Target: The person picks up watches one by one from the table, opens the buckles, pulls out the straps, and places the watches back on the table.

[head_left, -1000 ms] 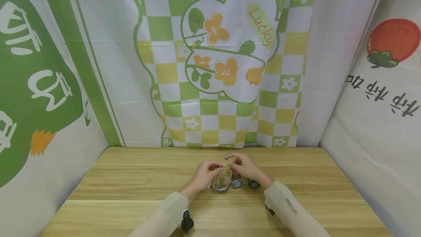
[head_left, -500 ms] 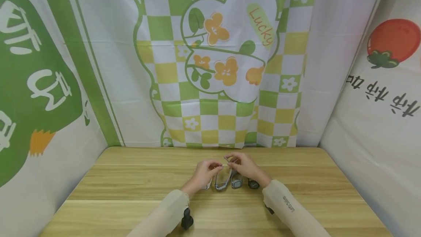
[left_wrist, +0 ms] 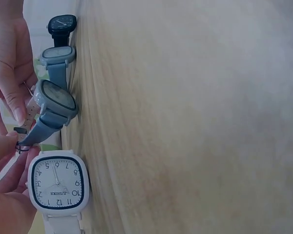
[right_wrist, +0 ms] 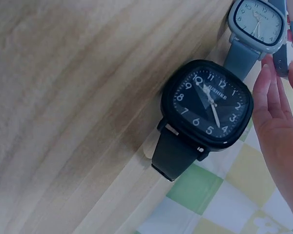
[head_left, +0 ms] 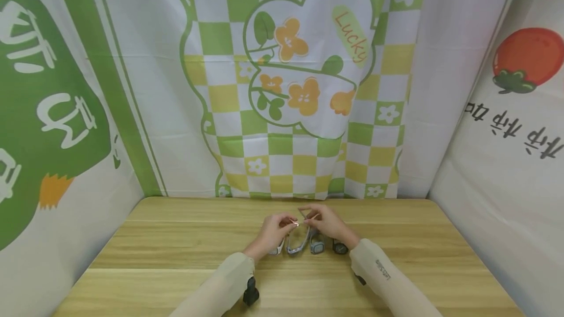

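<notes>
A blue-grey wristwatch [head_left: 296, 249] stands in the middle of the row, its strap raised in a loop between both hands. My left hand [head_left: 274, 233] pinches the buckle end of the strap [left_wrist: 43, 127], thumb against fingers. From the other side my right hand [head_left: 327, 222] pinches the opposite strap end, which has a row of holes and pale inner side in the left wrist view. Fingertips of both hands nearly meet at the buckle. The dial [left_wrist: 58, 94] tilts away from the left hand's white neighbour watch [left_wrist: 58, 185], which stands right beside that hand.
Right of the held watch stand another grey-blue watch [head_left: 317, 247] and a black watch [right_wrist: 207, 105], close to the right hand and wrist. All rest on a wood-grain table [head_left: 185, 238]. A checkered cloth [head_left: 282, 160] hangs behind the table.
The right hand has edged slightly left toward the left hand, and the held watch has turned and shifted a little left. Both hands keep their pinch on the strap.
</notes>
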The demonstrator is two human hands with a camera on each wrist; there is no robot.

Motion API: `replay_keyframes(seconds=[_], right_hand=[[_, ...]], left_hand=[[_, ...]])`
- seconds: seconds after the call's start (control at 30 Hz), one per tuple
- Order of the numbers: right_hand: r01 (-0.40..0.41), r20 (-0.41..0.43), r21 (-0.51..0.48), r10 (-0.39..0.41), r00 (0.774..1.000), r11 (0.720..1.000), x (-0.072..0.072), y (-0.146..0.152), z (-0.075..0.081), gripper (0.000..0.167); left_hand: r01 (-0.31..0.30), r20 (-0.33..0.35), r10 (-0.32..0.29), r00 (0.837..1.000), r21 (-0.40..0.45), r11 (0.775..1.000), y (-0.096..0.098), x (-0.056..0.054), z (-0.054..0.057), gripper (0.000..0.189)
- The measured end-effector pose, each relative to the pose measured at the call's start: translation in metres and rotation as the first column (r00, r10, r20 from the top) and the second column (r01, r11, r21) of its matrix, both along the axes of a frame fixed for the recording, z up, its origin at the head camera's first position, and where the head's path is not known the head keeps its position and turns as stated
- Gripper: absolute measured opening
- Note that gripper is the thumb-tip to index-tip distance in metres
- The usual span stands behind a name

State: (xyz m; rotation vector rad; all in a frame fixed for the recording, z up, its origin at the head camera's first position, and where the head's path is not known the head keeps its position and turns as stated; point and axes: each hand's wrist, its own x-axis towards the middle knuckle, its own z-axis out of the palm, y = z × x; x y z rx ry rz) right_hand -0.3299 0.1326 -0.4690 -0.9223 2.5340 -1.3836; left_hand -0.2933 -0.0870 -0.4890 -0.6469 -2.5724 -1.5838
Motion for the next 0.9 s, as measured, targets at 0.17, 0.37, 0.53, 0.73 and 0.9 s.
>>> replay_keyframes(seconds=[0.17, 0.37, 0.53, 0.73, 0.9], right_hand=[[-0.03, -0.014, 0.015, 0.03, 0.999, 0.999, -0.005, 0.0, -0.003, 0.039], [-0.053, -0.007, -0.003, 0.053, 0.999, 0.999, -0.012, 0.003, -0.008, 0.038], [-0.057, -0.006, -0.016, 0.057, 0.998, 0.998, -0.015, 0.005, -0.011, 0.036], [-0.084, -0.002, -0.024, 0.084, 0.996, 0.996, -0.017, 0.004, -0.011, 0.034], [-0.082, -0.009, 0.009, 0.082, 0.997, 0.997, -0.018, 0.004, -0.013, 0.035]], left_hand=[[-0.012, -0.021, 0.011, 1.0, -0.024, 1.0, 0.0, -0.003, -0.001, 0.019], [-0.026, -0.053, 0.024, 0.998, -0.037, 0.999, 0.0, -0.009, -0.003, 0.016], [-0.054, -0.083, 0.049, 0.995, -0.069, 0.996, 0.0, -0.014, -0.004, 0.012], [-0.056, -0.089, 0.048, 0.995, -0.084, 0.995, -0.001, -0.017, -0.003, 0.011], [-0.038, -0.125, 0.027, 0.992, -0.086, 0.996, -0.002, -0.021, -0.006, 0.01]])
